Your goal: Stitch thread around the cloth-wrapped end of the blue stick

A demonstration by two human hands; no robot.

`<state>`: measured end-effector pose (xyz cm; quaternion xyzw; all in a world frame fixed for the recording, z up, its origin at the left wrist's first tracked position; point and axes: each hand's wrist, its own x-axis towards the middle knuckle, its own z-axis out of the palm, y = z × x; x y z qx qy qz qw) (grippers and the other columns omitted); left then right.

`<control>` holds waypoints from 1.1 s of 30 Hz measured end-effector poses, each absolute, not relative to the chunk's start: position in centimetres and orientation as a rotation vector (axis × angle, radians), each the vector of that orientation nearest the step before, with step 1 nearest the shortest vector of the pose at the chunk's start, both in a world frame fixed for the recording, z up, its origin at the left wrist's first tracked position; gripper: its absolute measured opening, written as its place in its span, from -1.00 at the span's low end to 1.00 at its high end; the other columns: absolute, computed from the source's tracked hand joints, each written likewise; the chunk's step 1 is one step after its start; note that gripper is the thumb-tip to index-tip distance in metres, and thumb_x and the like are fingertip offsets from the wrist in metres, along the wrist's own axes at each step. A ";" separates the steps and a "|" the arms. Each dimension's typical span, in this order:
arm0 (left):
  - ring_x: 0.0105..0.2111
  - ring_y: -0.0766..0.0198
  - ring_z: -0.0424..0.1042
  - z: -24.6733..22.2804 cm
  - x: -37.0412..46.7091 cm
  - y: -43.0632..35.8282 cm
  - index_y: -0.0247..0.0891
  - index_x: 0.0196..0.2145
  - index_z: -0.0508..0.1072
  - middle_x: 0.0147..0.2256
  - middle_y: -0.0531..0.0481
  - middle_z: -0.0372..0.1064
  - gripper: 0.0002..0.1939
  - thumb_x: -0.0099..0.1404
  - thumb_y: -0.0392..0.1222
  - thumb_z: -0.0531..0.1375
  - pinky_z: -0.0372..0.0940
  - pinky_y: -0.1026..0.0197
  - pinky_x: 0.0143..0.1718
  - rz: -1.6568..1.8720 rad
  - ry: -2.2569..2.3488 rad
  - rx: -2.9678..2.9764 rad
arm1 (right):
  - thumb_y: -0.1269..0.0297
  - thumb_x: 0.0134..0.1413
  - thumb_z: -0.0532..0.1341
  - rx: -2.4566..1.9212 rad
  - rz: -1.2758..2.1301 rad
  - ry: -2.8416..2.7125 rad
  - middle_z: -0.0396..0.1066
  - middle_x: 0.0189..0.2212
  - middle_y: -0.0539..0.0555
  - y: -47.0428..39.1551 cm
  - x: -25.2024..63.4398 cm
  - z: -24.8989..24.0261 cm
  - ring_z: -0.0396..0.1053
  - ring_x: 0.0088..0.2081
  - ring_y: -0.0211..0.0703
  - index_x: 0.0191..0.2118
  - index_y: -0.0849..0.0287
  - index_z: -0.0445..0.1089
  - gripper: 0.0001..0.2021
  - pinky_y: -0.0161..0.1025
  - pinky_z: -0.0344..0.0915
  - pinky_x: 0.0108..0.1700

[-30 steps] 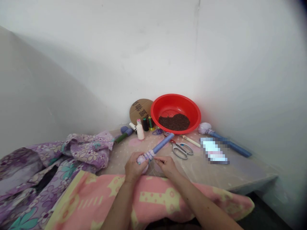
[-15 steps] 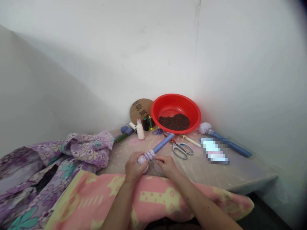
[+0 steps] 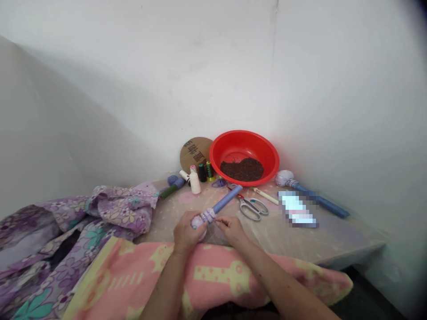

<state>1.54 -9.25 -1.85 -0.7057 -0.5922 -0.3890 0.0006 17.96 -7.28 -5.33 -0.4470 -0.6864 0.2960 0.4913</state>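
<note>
My left hand is wrapped round the padded, flower-print cloth head of a stick bound in blue. The stick's bare end points up and to the right. Where head meets handle, the gathered cloth collar is bound with purple bands. Close beside that collar, my right hand is closed in a pinch; whatever lies between its fingertips is too small to make out. Beyond the hands, scissors with grey handles lie on the table.
A red basin holding dark brown grains leans against the wall. Thread spools stand left of it. A similar blue stick with a round head lies at right. Floral cloth is heaped left, and a pink-yellow towel covers the near edge.
</note>
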 end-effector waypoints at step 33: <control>-0.26 0.33 0.34 -2.0 1.4 -9.2 -0.15 -0.24 0.35 -0.26 0.08 0.35 -0.69 0.00 -0.08 0.13 0.21 0.32 -0.25 -1.198 -1.840 -2.234 | 0.31 -0.12 0.06 -1.065 0.822 -1.616 0.42 -0.50 0.02 -6.8 17.8 -6.0 0.30 -0.47 -0.23 -0.35 0.22 0.45 -0.75 -0.31 0.20 -0.41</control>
